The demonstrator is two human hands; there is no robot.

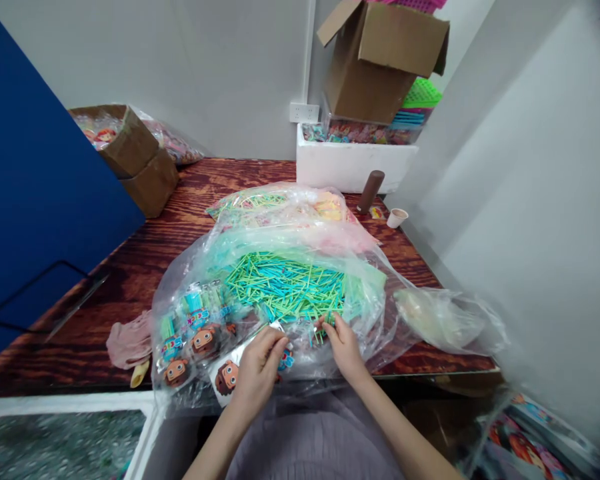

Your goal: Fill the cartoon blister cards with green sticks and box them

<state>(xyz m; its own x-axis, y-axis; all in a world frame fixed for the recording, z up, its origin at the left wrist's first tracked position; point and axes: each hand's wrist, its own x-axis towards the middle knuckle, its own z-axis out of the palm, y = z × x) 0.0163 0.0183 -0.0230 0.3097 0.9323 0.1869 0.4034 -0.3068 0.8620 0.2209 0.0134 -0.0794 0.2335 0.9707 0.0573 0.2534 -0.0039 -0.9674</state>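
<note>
My left hand (261,363) is closed in a pinch on a small clear packet (227,377) printed with a cartoon face. Part of this packet is hidden under the fingers. To the right, my right hand (344,343) pinches a few short green and blue sticks at its fingertips. Just beyond both hands, a heap of thin green and blue sticks (290,283) lies in an open clear plastic bag (375,300). On the left part of the bag lie several filled cartoon-face packets (203,339) with sticks inside.
Behind the heap sits another bag of coloured pieces (300,207). A pink cloth (129,341) lies at the left, and a knotted plastic bag (440,320) at the right. Farther back are a brown cylinder (371,191), a paper cup (397,217) and a white foam box (350,163).
</note>
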